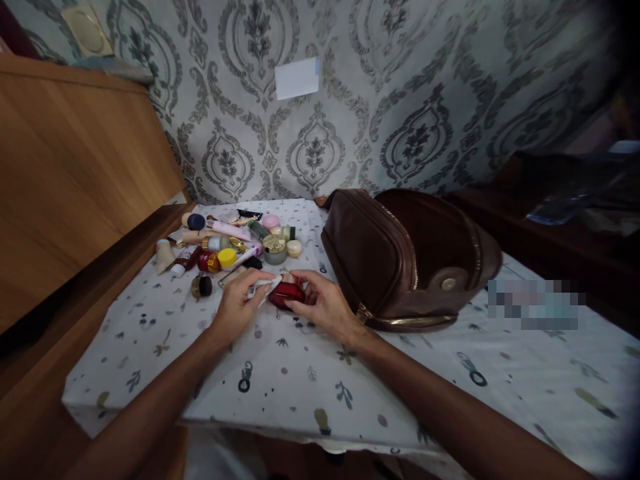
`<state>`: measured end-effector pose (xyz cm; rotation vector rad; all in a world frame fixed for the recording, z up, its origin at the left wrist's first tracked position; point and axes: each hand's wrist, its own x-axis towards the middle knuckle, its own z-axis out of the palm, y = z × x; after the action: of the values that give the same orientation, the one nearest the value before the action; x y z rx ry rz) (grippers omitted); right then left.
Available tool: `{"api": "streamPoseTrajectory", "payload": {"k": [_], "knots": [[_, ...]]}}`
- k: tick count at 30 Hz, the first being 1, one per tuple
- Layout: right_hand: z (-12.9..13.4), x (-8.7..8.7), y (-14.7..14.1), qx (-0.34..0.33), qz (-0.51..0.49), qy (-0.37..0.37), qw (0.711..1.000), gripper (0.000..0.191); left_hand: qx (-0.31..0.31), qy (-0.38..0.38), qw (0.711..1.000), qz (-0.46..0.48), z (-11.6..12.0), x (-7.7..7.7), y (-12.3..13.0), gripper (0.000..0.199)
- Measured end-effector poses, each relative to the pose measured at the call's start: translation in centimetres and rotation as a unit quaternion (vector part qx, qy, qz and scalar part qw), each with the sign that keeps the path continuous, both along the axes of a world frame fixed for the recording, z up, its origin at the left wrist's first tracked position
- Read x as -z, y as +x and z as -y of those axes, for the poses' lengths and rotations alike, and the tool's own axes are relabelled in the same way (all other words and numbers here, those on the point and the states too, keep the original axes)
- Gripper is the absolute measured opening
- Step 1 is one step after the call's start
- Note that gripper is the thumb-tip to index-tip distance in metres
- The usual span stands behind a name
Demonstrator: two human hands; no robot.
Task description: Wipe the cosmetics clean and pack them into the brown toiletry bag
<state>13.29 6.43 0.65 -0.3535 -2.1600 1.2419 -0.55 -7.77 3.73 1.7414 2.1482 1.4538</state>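
My right hand (325,303) grips a small glossy dark red bottle (285,295) between thumb and fingers, above the near middle of the table. A pale part shows at the top of the bottle. My left hand (237,300) pinches a crumpled white wipe (269,285), which is against the left side of the bottle. Left of and behind my hands lies a cluster of cosmetics: a yellow-lidded jar (227,257), a gold-lidded jar (275,250), a pink tube (233,231) and several others. A small dark-lidded jar (201,287) stands apart near my left hand.
A large brown leather bag (370,260) with gold zips stands right of my hands. The table has a white patterned cover (280,407). A wooden cabinet (85,160) rises at the left, and a patterned wall (320,133) closes off the back. A blurred-out patch lies at the right.
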Motion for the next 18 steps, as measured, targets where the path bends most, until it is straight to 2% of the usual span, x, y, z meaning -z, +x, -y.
{"api": "streamPoseTrajectory", "payload": {"k": [7,15,18], "knots": [[-0.2,0.0,0.0,0.007,0.025,-0.018,0.999,0.041,0.027,-0.024,0.999,0.014,0.3,-0.3,-0.3,0.019],[-0.3,0.3,0.0,-0.004,0.019,-0.029,0.999,0.042,0.043,-0.071,0.990,0.115,0.6,-1.4,-0.4,0.013],[-0.4,0.3,0.0,-0.017,0.018,-0.039,0.999,0.043,0.023,-0.080,0.983,0.163,0.5,-1.3,-0.3,0.014]]}}
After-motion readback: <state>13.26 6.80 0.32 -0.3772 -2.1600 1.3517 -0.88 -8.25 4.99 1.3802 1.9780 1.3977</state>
